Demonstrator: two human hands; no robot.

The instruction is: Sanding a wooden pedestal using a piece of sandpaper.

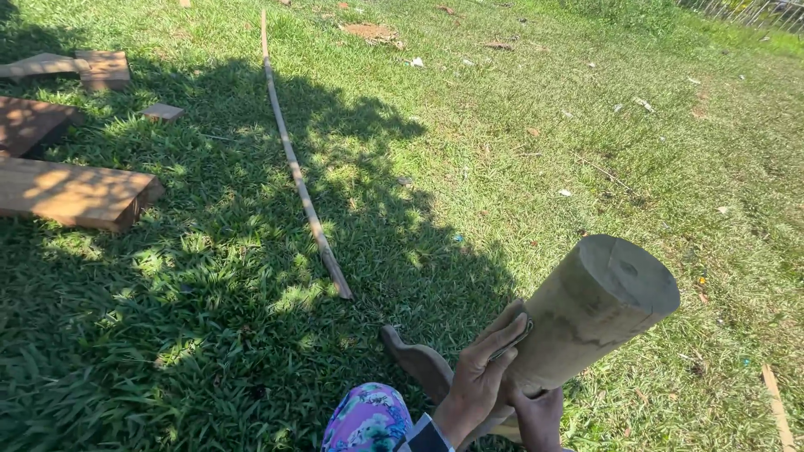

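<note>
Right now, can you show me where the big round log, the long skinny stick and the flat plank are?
Round log (603, 310), head view, on its pale side.
Long stick (297, 176), head view, mid-length.
Flat plank (71, 192), head view, on its top face.

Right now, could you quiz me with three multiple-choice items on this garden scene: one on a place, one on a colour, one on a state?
1. Where does the long thin bamboo pole lie?
A. on the grass
B. across the planks
C. against a fence

2. What colour is the thick round wooden log?
A. black
B. pale tan
C. red

3. How is the log held?
A. lying flat, untouched
B. tilted up, both hands on it
C. hanging from a rope

Answers: 1 A, grass lies all along it. 2 B, its cut end is pale tan. 3 B, the left hand presses its side and the right hand supports it below.
</note>
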